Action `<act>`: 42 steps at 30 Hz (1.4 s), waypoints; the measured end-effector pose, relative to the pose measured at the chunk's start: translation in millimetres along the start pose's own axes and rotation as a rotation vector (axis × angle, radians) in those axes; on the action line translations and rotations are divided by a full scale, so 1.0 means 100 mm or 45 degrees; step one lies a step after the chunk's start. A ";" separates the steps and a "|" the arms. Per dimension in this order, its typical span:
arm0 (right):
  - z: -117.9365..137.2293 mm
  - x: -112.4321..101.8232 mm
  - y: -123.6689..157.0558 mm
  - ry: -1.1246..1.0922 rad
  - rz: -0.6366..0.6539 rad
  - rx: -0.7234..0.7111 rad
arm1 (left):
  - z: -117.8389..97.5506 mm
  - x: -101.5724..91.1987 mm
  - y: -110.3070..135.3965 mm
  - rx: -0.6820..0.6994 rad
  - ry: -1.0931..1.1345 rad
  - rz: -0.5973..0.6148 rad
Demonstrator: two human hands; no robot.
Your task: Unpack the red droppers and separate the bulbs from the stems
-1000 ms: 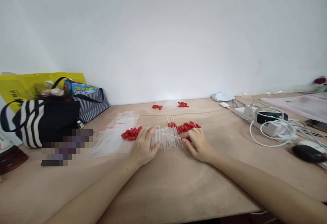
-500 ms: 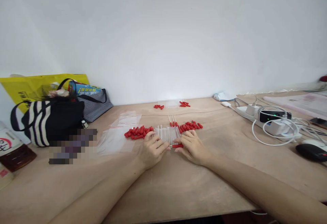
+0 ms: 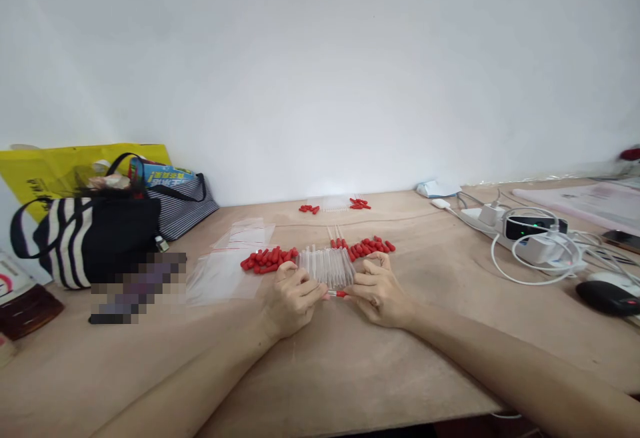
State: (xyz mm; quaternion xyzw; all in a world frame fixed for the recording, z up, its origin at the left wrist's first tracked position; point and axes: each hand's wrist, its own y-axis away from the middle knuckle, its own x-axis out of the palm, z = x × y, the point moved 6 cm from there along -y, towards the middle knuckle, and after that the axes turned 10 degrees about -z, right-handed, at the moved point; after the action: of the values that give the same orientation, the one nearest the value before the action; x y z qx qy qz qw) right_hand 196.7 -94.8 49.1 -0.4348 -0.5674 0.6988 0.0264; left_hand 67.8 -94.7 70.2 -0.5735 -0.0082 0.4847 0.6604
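A row of clear thin plastic tubes [image 3: 327,266] lies on the wooden table, with a pile of small red caps [image 3: 265,259] to its left and another pile of red caps [image 3: 371,246] to its right. My left hand [image 3: 290,298] and my right hand [image 3: 379,289] meet just in front of the tubes. Between their pinched fingertips is one clear tube with a red cap [image 3: 338,293]. Both hands have their fingers closed on it.
Clear zip bags [image 3: 227,268] lie left of the caps. A striped black-and-white bag [image 3: 85,241] and a yellow bag [image 3: 45,171] stand at the far left. More caps and tubes [image 3: 335,205] lie by the wall. A power strip with chargers and cables [image 3: 530,241] and a mouse [image 3: 605,295] sit at the right.
My left hand left the tube row and came in toward my right hand. The red-capped tube moved a little nearer to me and both hands now pinch it.
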 end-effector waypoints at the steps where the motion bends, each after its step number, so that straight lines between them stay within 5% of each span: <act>1: 0.00 0.00 0.00 -0.006 -0.001 0.000 | 0.00 0.00 0.00 0.008 -0.005 -0.001; 18: -0.05 -0.06 0.00 -0.284 0.007 0.084 | 0.10 -0.06 0.05 0.032 0.051 -0.092; 23: -0.62 -0.25 0.11 -0.405 -0.333 0.574 | 0.40 -0.04 0.21 -0.319 0.053 -0.150; 29: -1.17 -0.19 0.35 -0.388 -0.619 1.084 | 0.50 0.21 0.25 -0.591 0.106 0.074; 35: -1.52 -0.16 0.33 -0.273 -0.593 1.275 | 0.58 0.21 0.09 -0.551 0.141 -0.046; 42: -1.68 -0.13 0.29 -0.063 -0.277 1.334 | 0.40 0.34 -0.04 -0.294 0.061 -0.027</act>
State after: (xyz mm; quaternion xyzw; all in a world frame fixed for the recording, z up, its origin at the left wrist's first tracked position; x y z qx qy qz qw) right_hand 325.2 17.4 36.7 -0.2856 -0.1850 0.8916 0.2986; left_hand 65.5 -41.6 68.4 -0.6572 -0.0543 0.4597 0.5948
